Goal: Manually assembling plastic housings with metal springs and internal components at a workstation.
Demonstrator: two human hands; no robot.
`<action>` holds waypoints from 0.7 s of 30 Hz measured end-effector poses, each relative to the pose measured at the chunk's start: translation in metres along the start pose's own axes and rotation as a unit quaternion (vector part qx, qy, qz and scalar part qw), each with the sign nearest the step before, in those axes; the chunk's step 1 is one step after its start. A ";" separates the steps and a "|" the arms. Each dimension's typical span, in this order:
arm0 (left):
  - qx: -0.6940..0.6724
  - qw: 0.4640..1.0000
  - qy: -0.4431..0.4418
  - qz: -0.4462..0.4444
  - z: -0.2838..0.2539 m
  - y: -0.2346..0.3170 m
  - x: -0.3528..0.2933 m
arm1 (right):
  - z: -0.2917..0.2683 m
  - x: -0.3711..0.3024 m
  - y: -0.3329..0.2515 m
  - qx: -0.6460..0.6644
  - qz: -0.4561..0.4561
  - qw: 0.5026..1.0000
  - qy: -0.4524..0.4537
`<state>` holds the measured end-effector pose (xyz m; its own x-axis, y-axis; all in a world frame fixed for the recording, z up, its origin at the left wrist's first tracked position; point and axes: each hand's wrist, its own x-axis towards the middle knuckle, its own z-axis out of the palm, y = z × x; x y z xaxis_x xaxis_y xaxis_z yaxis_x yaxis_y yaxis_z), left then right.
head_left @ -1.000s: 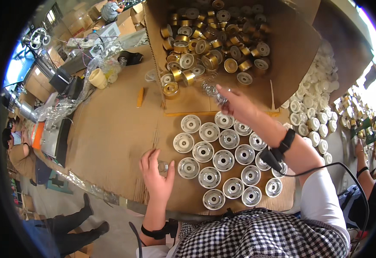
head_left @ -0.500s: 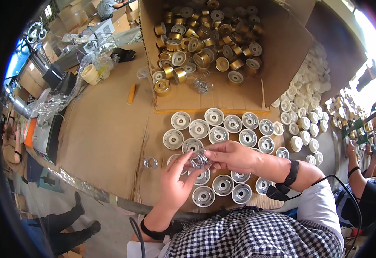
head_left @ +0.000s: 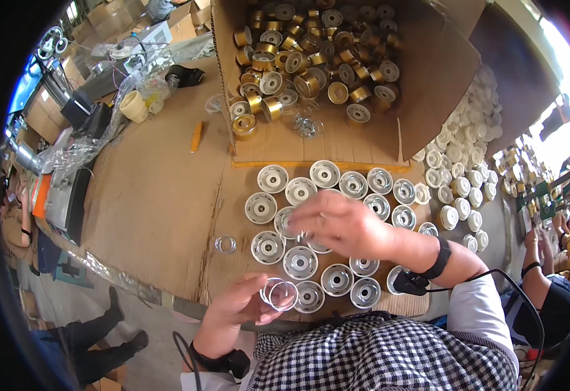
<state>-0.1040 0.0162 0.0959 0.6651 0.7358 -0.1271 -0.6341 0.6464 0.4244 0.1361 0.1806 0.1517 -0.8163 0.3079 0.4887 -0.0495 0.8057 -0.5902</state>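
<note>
Clear rings: small round see-through plastic rings (head_left: 279, 294) are resting in the curled fingers of the left hand (head_left: 242, 306), low in the frame just left of centre, tipped so their open faces are showing.
Loose ring: one more clear plastic ring (head_left: 225, 244) is lying flat on the brown cardboard, left of the discs.
White discs: round white metal discs with recessed centres (head_left: 300, 262) are sitting face up in rows across the middle of the frame, edges nearly touching.
Right hand: the right hand (head_left: 343, 223) is hovering over the middle discs, fingers blurred, covering several of them.
</note>
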 end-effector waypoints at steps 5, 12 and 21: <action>0.371 0.835 0.308 0.266 0.011 0.029 0.028 | -0.005 0.003 0.050 -0.171 0.168 0.971 -0.020; 0.838 0.317 0.379 0.230 -0.033 0.055 0.074 | 0.027 0.010 0.089 -0.239 0.217 0.943 -0.082; 0.829 0.312 0.394 0.245 -0.052 0.047 0.087 | 0.002 0.033 0.179 -0.271 0.216 0.917 0.197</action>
<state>-0.0961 0.1210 0.0580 -0.0697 0.9076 0.4140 0.9268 -0.0946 0.3635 0.0992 0.3338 0.0611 -0.4162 0.7308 0.5411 0.6105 0.6656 -0.4293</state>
